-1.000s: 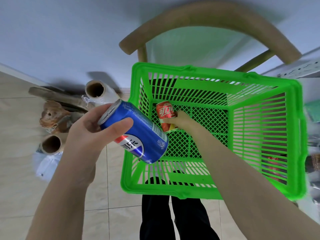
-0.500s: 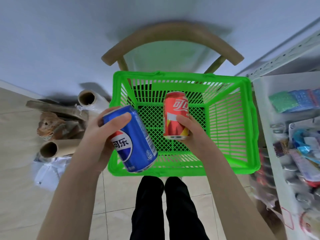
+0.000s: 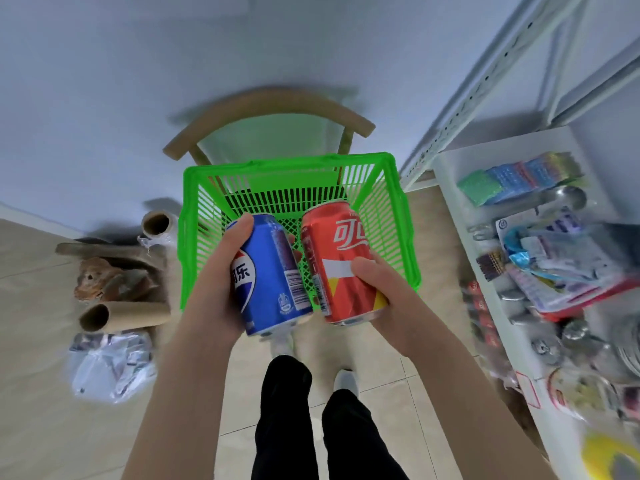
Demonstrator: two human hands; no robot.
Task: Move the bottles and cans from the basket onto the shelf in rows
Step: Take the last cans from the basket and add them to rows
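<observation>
My left hand (image 3: 216, 289) grips a blue cola can (image 3: 272, 275), held upright in front of me. Beside it, my right hand (image 3: 384, 296) grips a red cola can (image 3: 341, 261), thumb across its label. Both cans are lifted above the near rim of the green plastic basket (image 3: 194, 244), which sits on a wooden chair (image 3: 270, 109). The basket's visible mesh floor shows no other bottles or cans; the cans hide part of it. The white metal shelf (image 3: 460, 209) stands at the right.
The shelf board holds packets, sponges, metal utensils and other clutter, blurred. On the floor at the left lie cardboard tubes (image 3: 121, 315), a film roll (image 3: 157, 223), wood scraps and a plastic bag (image 3: 107, 362). My legs and shoes are below the hands.
Both hands have lifted the cans out and toward me, bringing them side by side. The view has pulled back and swung right, showing more of the shelf.
</observation>
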